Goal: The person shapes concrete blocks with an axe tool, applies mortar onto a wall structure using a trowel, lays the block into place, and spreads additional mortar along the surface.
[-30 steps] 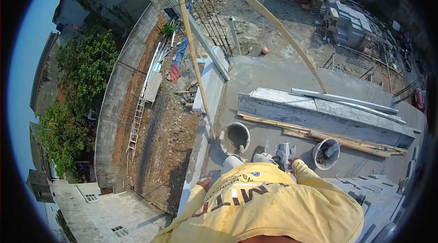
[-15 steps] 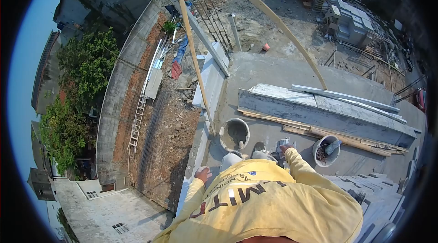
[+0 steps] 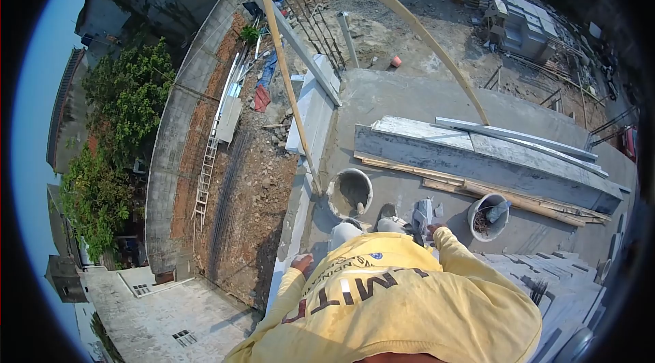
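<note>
My left hand [image 3: 302, 263] is at the end of the yellow sleeve, beside the pale wall edge [image 3: 285, 243]; its fingers are too small to make out. My right hand [image 3: 432, 228] is next to a grey object [image 3: 422, 213] on the concrete floor, just right of my shoes [image 3: 388, 211]; whether it grips the object cannot be made out. A round bucket with grey mortar [image 3: 350, 192] stands ahead of my legs. To the right of my right hand is a second bucket [image 3: 488, 217], holding reddish-brown bits and a pale, crumpled thing.
A long concrete-coloured beam [image 3: 477, 151] lies ahead with wooden strips [image 3: 512, 207] along it. A slanted wooden prop [image 3: 292, 90] rises at the wall corner. Left of the wall is a drop to rubble ground [image 3: 256, 199]. Stacked pale blocks [image 3: 546, 274] are at right.
My right hand moved onto the grey object, then back toward my body. My left hand moved slightly up and forward along the wall edge. The view shifted slightly.
</note>
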A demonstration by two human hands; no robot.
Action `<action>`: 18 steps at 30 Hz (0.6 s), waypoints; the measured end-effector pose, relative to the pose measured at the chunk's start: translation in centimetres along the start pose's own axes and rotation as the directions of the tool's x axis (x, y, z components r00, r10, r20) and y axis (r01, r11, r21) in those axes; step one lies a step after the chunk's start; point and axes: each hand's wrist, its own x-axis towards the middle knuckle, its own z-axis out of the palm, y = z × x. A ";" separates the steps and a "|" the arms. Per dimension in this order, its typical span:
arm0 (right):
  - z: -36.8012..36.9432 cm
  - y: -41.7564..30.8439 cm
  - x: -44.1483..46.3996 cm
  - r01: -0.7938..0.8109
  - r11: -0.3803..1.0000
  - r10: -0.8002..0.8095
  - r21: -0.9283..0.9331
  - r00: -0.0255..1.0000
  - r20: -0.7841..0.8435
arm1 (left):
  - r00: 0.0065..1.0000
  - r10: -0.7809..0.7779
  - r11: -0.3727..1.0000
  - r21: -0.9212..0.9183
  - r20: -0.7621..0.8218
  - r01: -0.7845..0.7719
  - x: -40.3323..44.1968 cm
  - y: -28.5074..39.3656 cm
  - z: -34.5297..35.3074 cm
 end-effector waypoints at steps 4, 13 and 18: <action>-0.6 -1.2 -3.4 -0.043 0.998 0.044 -0.039 0.999 0.023 | 0.993 -0.118 0.973 -0.198 -0.008 0.114 2.2 -1.9 0.4; 1.8 -4.3 -2.8 0.157 0.983 -0.153 -0.095 0.987 0.045 | 0.988 -0.129 0.835 -0.546 -0.082 0.064 0.4 2.9 1.7; 1.9 -5.6 -2.7 0.282 0.768 -0.313 -0.576 0.949 0.047 | 0.989 -0.120 0.845 -0.531 -0.082 0.058 0.5 1.7 1.8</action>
